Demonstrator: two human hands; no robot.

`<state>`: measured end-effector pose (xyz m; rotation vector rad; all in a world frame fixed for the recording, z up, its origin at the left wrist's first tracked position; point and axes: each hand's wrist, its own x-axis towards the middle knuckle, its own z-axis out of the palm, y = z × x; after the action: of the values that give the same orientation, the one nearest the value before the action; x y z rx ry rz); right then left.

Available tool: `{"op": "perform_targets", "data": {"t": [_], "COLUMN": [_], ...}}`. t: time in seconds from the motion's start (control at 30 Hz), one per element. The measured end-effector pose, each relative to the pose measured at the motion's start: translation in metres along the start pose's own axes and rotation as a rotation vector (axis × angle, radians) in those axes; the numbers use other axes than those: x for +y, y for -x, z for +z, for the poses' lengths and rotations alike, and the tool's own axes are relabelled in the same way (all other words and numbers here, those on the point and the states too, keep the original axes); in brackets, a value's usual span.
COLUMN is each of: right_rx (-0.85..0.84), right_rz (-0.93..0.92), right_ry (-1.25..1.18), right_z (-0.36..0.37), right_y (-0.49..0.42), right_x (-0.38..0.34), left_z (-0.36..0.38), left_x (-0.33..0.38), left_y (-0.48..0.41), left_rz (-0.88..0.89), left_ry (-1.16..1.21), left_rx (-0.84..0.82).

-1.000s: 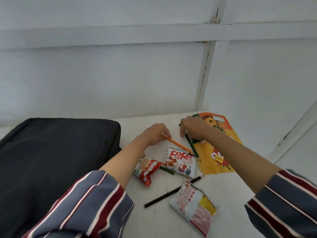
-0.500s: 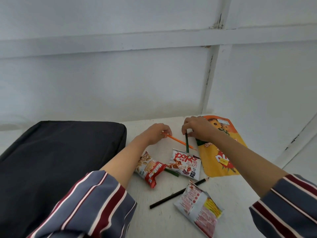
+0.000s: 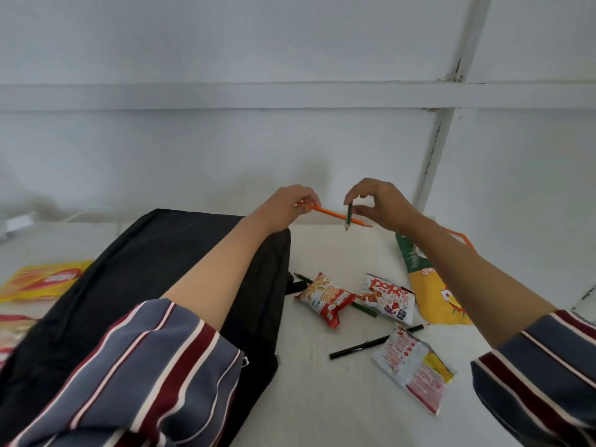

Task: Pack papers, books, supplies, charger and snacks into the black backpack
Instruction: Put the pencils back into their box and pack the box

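Head view: both hands are raised above the desk, each holding a pencil. The left hand has its grip clamped on the orange pencil, fingertips pinching the blunt end. This pencil is long, slim and bright orange with a pale sharpened tip. Its long axis runs from the left grip across and slightly down to the right, and the tip points at the heel of the right hand, ending just beside it. Nearly all its length sticks out to the right of the grip. The right hand's grip is closed on the green pencil, thumb and forefinger pinching its upper end. This pencil is short and dark green with a pale tip. It hangs almost upright, tip down, its shaft below the grip, and crosses in front of the orange pencil near that one's tip; whether they touch I cannot tell. Both pencils are in the air just beyond the far right corner of the black backpack, which lies flat on the desk under the left forearm. On the desk below lie a red peanut packet, a white packet, a white-and-yellow packet, a large yellow bag, a black pencil and a dark green pencil partly hidden under two packets.
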<state>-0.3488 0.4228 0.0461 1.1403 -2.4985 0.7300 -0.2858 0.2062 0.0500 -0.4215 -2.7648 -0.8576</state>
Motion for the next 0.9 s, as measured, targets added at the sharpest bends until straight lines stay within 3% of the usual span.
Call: {"op": "perform_targets", "data": {"t": [0.47, 0.67, 0.9], "right_rx": [-0.052, -0.173, -0.322], "right_rz": [-0.192, -0.297, -0.287], "right_ry": [-0.252, -0.306, -0.367], "right_z": [0.12, 0.196, 0.268], "right_y": [-0.078, -0.111, -0.152], "right_x": [-0.28, -0.406, -0.511], "left_z": [-0.182, -0.248, -0.289], "left_x": [-0.105, -0.176, -0.245], "left_y": [0.249, 0.375, 0.473], "left_rz": [-0.196, -0.352, -0.535], "left_ry": [-0.054, -0.089, 0.076], "left_rx": [0.233, 0.321, 0.452]}}
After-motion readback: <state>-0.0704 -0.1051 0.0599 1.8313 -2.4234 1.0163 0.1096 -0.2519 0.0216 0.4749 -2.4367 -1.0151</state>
